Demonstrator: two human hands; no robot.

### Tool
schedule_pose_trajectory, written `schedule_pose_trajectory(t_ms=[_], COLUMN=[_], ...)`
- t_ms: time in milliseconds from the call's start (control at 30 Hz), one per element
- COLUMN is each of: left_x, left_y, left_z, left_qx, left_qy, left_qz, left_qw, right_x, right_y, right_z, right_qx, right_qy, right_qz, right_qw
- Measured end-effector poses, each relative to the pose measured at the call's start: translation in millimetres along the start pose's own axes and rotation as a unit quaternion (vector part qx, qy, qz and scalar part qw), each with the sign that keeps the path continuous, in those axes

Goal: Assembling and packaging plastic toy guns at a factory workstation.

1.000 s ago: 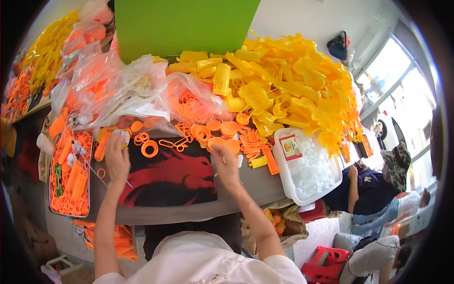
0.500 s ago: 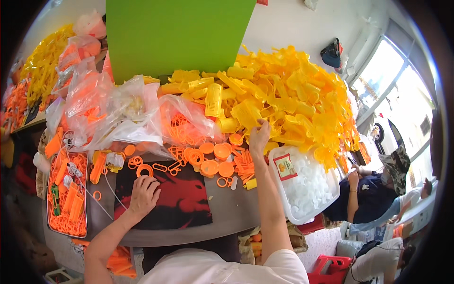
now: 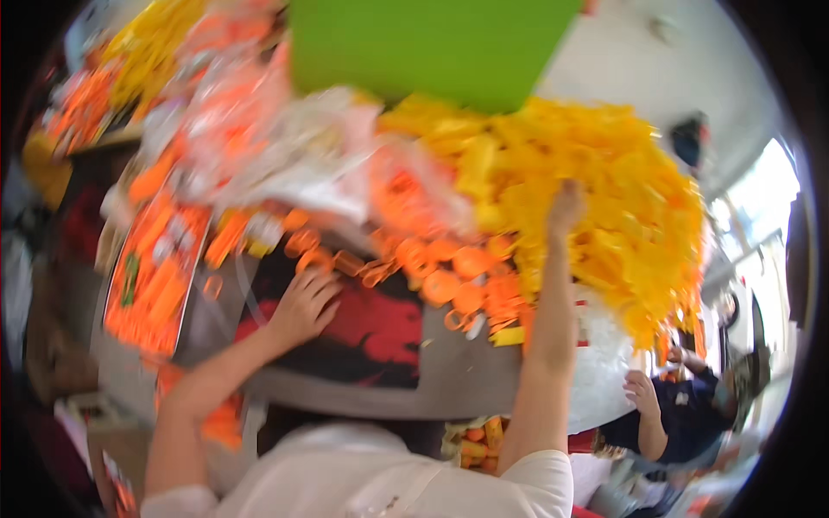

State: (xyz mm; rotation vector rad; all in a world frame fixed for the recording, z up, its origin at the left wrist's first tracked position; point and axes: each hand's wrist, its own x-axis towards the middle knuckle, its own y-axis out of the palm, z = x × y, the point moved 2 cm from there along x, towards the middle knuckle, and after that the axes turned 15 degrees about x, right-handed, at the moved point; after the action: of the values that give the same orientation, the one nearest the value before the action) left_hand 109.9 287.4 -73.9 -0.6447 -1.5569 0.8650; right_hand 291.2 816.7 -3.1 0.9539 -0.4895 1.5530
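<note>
My left hand [image 3: 304, 308] rests on the dark mat with the red picture [image 3: 380, 332], its fingers stretched out and nothing in them. Just beyond its fingertips lie orange rings [image 3: 315, 260]. My right arm reaches far forward, and my right hand [image 3: 566, 210] is at the pile of yellow plastic pieces [image 3: 635, 203]. Motion blur smears its fingers, so I cannot make out whether a piece is between them. Orange round caps [image 3: 471, 262] and small orange parts lie left of my right forearm.
At the left stands a tray of orange parts [image 3: 148, 293] with a green tool [image 3: 129, 278] in it. Clear bags [image 3: 302, 151] lie behind. A white tub [image 3: 596, 388] of whitish pieces sits beside my right forearm. A green panel [image 3: 432, 52] rises at the back; another person [image 3: 682, 414] works at right.
The whole view has swung and blurred, shifting the table toward the right of the picture. My right hand has moved farther into the yellow pile. My left hand stays on the mat.
</note>
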Motion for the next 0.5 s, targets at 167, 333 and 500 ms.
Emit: schedule_pose_trajectory(t_ms=[167, 333, 500], left_x=[-27, -27, -39], left_y=[-8, -12, -36], left_z=[21, 14, -1], left_qx=[0.006, 0.054, -0.050], left_qy=[-0.046, -0.041, -0.280], left_qz=[0.048, -0.026, -0.268], left_qw=[0.998, 0.997, 0.920], right_x=[-96, -223, -280], right_y=[77, 49, 59], right_z=[146, 246, 303], right_qx=[-0.069, 0.025, 0.001], right_qy=[0.099, 0.113, 0.103], right_qz=[0.060, 0.310, 0.464], right_qw=[0.991, 0.944, 0.880])
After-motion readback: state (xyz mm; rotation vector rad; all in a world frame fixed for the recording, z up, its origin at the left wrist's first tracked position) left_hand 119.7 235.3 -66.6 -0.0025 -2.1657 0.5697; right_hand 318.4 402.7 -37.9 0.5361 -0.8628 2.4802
